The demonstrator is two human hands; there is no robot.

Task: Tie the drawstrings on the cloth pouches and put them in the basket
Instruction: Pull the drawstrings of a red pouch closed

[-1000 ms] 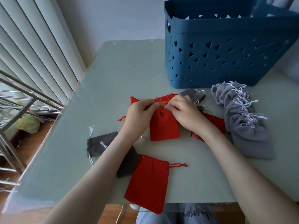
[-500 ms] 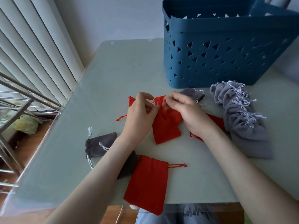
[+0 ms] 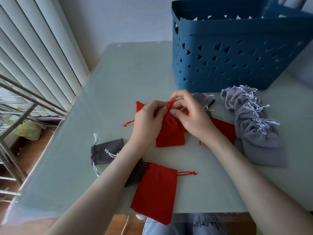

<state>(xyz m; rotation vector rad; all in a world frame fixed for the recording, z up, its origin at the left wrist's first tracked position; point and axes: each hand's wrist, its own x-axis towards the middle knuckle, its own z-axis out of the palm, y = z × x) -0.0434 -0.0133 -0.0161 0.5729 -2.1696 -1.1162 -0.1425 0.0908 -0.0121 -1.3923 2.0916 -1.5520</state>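
At your left, a dark grey pouch (image 3: pixel 106 150) and a flat red pouch (image 3: pixel 155 192) lie untied with loose cords. Your left hand (image 3: pixel 149 121) and right hand (image 3: pixel 191 116) pinch the gathered neck of the middle red pouch (image 3: pixel 169 133) on the table, mid-knot by my judgement. To the right, soft grey pouches (image 3: pixel 254 126) lie cinched and bowed outside the rigid, triangle-perforated blue basket (image 3: pixel 237 56).

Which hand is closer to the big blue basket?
The right hand. It sits just in front of the basket, pinching the red pouch; the left hand is farther to the left.
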